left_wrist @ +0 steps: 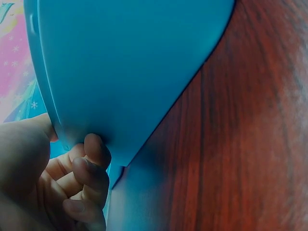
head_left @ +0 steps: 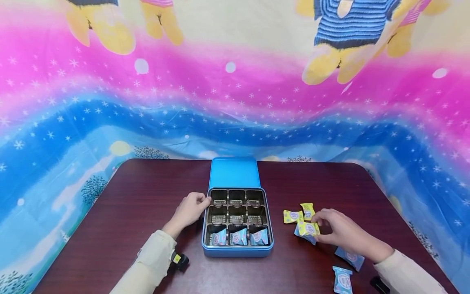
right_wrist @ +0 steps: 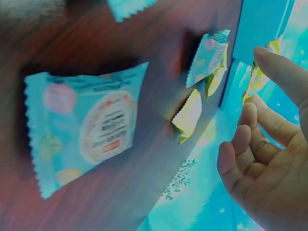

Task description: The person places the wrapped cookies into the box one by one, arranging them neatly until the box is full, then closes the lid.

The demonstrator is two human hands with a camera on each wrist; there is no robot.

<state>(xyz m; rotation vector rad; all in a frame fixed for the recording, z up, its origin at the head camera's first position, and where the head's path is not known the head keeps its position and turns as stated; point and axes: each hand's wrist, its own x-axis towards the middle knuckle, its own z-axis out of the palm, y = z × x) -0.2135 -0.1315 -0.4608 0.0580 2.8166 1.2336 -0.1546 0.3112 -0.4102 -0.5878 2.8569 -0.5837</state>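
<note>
Hands are working apart: L hand (head_left: pixel 191 208) is gripping the blue tin (head_left: pixel 238 252) by its L side; R hand (head_left: pixel 343 230) is pinching a yellow candy packet (head_left: pixel 307 228), R of tin, over a blue packet (head_left: pixel 310 240). Prob. best lifting clear w/o dragging that one, squeezing lightly.

A curtained-off nook is being shown; the kind of building is being left unclear. A wood-grain table (head_left: pixel 139 192) with rounded corners is being enclosed, behind and at both sides, by a patterned cloth (head_left: pixel 205 87) on which snowflakes (head_left: pixel 18 145), trees (head_left: pixel 94 189) and yellow-legged cartoon figures (head_left: pixel 352 26) are being displayed.
</note>
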